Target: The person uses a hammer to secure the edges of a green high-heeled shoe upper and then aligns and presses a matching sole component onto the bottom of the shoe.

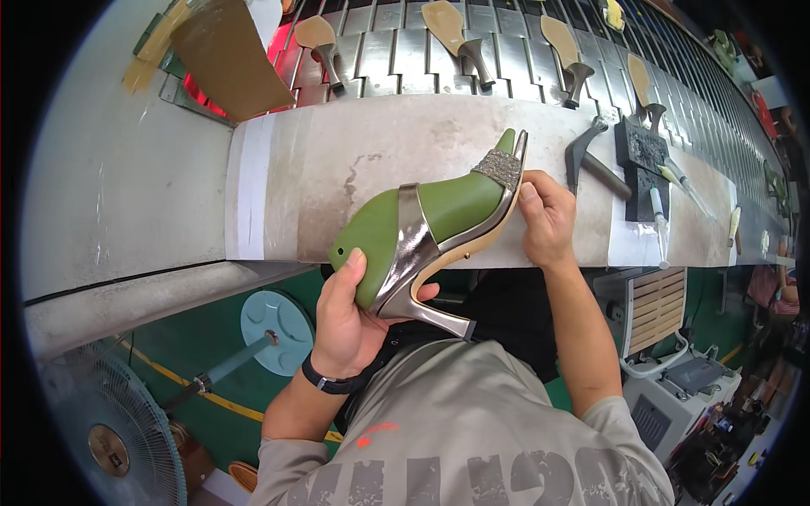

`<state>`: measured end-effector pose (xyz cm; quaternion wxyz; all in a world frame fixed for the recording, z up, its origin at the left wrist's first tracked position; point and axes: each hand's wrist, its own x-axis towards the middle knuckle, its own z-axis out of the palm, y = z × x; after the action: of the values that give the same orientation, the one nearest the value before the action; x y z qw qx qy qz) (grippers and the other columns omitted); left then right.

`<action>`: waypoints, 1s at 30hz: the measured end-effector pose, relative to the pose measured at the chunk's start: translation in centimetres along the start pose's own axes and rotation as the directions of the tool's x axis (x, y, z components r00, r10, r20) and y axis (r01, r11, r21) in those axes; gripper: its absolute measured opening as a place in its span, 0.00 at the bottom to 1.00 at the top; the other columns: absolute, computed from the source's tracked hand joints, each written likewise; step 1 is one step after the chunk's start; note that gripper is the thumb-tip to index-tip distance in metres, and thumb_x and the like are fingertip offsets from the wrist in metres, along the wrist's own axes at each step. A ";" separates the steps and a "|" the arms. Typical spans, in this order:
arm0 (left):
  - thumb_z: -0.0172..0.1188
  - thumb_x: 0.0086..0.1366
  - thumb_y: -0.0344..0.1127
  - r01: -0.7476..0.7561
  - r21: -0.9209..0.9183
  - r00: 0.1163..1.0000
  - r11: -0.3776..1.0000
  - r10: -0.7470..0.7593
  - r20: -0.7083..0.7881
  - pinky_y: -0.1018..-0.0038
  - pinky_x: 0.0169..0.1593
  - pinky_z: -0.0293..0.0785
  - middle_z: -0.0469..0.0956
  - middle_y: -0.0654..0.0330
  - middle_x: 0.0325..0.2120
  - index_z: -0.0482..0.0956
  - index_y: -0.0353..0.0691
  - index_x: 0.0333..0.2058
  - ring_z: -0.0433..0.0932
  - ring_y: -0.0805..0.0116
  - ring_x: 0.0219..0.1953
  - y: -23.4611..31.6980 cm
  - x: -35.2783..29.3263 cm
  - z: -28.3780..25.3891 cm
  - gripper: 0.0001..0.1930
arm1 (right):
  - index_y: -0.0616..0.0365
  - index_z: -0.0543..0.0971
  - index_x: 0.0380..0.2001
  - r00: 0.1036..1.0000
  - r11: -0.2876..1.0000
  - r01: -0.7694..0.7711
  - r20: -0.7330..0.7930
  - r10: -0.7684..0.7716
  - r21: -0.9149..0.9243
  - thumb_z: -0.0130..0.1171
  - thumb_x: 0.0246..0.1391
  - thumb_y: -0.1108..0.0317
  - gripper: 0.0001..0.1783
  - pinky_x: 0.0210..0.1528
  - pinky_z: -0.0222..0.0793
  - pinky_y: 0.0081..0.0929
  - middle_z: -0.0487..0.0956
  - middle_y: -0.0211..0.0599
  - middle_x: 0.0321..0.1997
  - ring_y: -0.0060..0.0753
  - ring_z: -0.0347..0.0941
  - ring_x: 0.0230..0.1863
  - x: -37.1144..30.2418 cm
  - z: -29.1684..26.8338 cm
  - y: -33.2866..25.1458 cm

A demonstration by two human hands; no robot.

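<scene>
A metallic high-heeled sandal sits on a green shoe last, tilted on its side in front of me, with its pointed toe up and to the right. A glittery band crosses the toe, and a shiny strap runs over the instep. My left hand is closed round the heel end, thumb on the green last. At the forefoot my right hand pinches the sole's edge, its fingertips partly hidden. To the right of that hand lies a hammer with a dark curved head.
A slatted metal conveyor carries several soles with heels along the back. Two syringes and a black block lie at the right of the worktable. A fan stands lower left; a brown board leans upper left.
</scene>
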<state>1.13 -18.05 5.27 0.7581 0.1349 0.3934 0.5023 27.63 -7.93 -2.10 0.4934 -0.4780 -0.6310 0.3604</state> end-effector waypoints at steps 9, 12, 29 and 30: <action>0.63 0.63 0.19 -0.749 0.656 0.599 -0.094 0.326 0.731 0.60 0.66 0.74 0.75 0.42 0.64 0.78 0.33 0.61 0.78 0.46 0.63 9.0 4.0 -2.1 0.26 | 0.72 0.71 0.66 0.886 0.432 -0.463 0.416 0.205 0.774 0.47 0.72 0.38 0.42 0.55 0.81 0.36 0.79 0.50 0.61 0.40 0.81 0.57 2.9 -1.7 -5.3; 0.58 0.57 0.14 -0.534 0.660 0.490 -0.529 0.442 0.751 0.58 0.70 0.69 0.72 0.41 0.66 0.78 0.37 0.62 0.73 0.41 0.67 9.2 7.3 -4.2 0.32 | 0.69 0.70 0.68 0.994 0.939 -0.074 0.105 0.041 0.336 0.70 0.59 0.58 0.39 0.70 0.68 0.50 0.77 0.52 0.67 0.45 0.77 0.66 -0.7 0.5 -5.5; 0.60 0.72 0.35 -0.589 0.806 0.727 0.062 0.475 0.496 0.64 0.60 0.73 0.84 0.49 0.52 0.84 0.34 0.52 0.81 0.51 0.53 4.1 15.8 -0.7 0.15 | 0.57 0.78 0.63 0.995 0.505 0.100 0.085 -0.052 -0.858 0.57 0.51 0.83 0.33 0.60 0.71 0.47 0.79 0.49 0.57 0.55 0.74 0.57 2.5 -7.5 0.4; 0.60 0.71 0.34 -0.628 0.778 0.687 -0.014 0.458 0.563 0.62 0.60 0.73 0.84 0.49 0.52 0.84 0.34 0.52 0.80 0.50 0.53 3.7 15.4 -0.7 0.15 | 0.57 0.78 0.62 0.995 0.510 0.097 0.094 -0.032 -0.854 0.56 0.51 0.83 0.33 0.58 0.71 0.46 0.79 0.49 0.56 0.54 0.74 0.56 2.7 -7.3 0.2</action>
<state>1.06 -3.11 -0.02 0.2817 0.7352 0.4680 0.4014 34.58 -5.41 0.27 0.1850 -0.6232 -0.7599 -0.0008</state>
